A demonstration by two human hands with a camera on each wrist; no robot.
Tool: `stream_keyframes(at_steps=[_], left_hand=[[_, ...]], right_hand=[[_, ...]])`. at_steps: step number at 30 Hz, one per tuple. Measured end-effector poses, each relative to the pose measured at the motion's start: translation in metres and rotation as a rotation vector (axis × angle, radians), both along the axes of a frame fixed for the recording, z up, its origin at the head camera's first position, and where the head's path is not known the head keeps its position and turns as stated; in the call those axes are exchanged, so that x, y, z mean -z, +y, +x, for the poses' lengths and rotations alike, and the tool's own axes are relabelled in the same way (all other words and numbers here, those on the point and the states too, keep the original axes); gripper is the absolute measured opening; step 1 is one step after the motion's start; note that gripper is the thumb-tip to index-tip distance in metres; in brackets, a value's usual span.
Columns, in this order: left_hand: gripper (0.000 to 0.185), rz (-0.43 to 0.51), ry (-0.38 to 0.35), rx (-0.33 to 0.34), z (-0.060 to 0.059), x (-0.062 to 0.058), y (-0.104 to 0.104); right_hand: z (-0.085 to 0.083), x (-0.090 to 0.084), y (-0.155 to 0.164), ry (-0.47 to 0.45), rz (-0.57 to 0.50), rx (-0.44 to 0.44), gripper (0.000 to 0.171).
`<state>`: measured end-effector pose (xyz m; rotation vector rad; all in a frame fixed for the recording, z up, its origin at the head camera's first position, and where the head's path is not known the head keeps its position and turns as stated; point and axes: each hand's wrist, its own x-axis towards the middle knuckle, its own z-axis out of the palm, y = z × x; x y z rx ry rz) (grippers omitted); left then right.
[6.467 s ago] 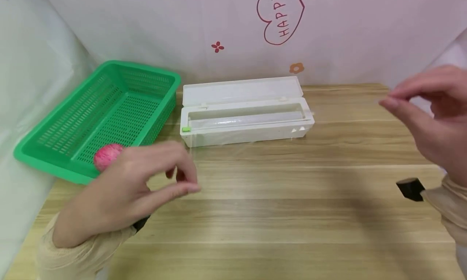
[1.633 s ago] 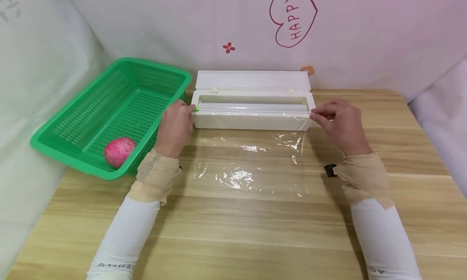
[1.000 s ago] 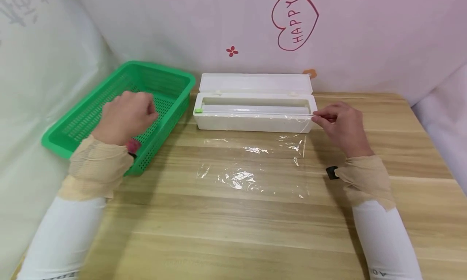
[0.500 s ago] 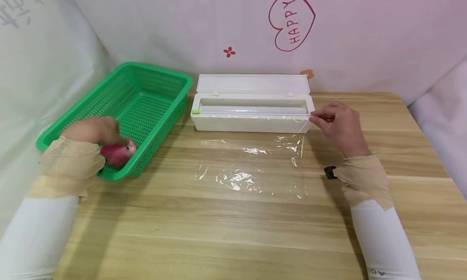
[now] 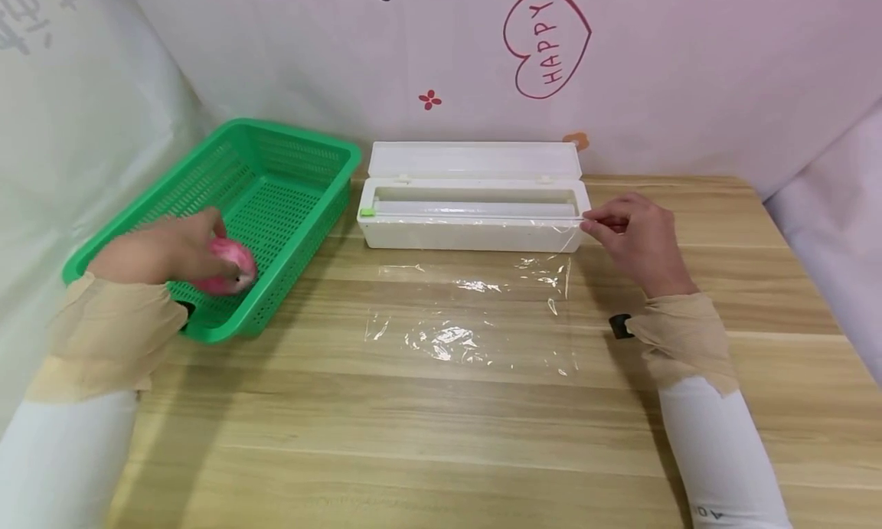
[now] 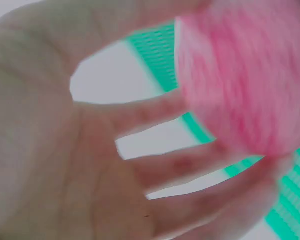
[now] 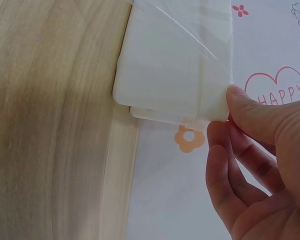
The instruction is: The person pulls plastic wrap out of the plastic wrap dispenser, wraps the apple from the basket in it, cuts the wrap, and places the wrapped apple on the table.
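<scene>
My left hand (image 5: pixel 165 247) reaches into the green basket (image 5: pixel 298 280) and grips a pink-streaked apple (image 5: pixel 241 267). In the left wrist view the thumb and fingers curl round the apple (image 6: pixel 240 80), with the green mesh behind it. My right hand (image 5: pixel 637 238) pinches at the front right corner of a white cling film dispenser (image 5: pixel 472 236) whose lid stands open. Thumb and index fingertip meet right at that corner in the right wrist view. Clear cling film (image 5: pixel 468 315) runs from the dispenser over the front wall and lies on the table, creased and shiny.
A green slide cutter (image 5: pixel 367 212) sits at the left end of the dispenser's front rail. The wooden table (image 5: pixel 441 452) ends at a white printed sheet (image 5: pixel 310 62) behind. A white sheet (image 5: pixel 62 146) hangs left, close to the basket.
My left hand has left the slide cutter, moved left into the basket and taken hold of the apple. The film, held up between both hands earlier, lies spread out. My right hand stays at the dispenser's corner.
</scene>
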<state>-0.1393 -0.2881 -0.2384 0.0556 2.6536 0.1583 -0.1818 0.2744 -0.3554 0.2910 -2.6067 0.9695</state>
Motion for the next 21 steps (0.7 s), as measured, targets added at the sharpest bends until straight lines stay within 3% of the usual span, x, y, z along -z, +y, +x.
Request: stream_keyframes(at_steps=[6,9,13,15,17,21], left_hand=[[0.09,0.095,0.439,-0.085,0.031,-0.015,0.038],[0.089,0.155,0.632,-0.057,0.044,-0.014,0.066],[0.08,0.282,0.828,0.041,0.056,-0.004,0.098],[0.078,0.364,0.89,0.086,0.059,0.005,0.112],[0.079,0.44,0.901,0.123,0.06,0.014,0.124],[0.08,0.556,0.838,0.198,0.058,0.039,0.147]], right_hand=[[0.0,0.0,-0.002,0.004,0.005,0.001,0.013],[0.001,0.0,-0.001,0.008,0.005,0.002,0.013],[0.002,0.001,0.001,0.012,0.006,0.003,0.014],[0.002,0.001,0.001,0.013,0.007,0.004,0.014],[0.002,0.001,0.001,0.015,0.007,0.002,0.014],[0.0,0.002,0.0,0.022,0.009,-0.002,0.014]])
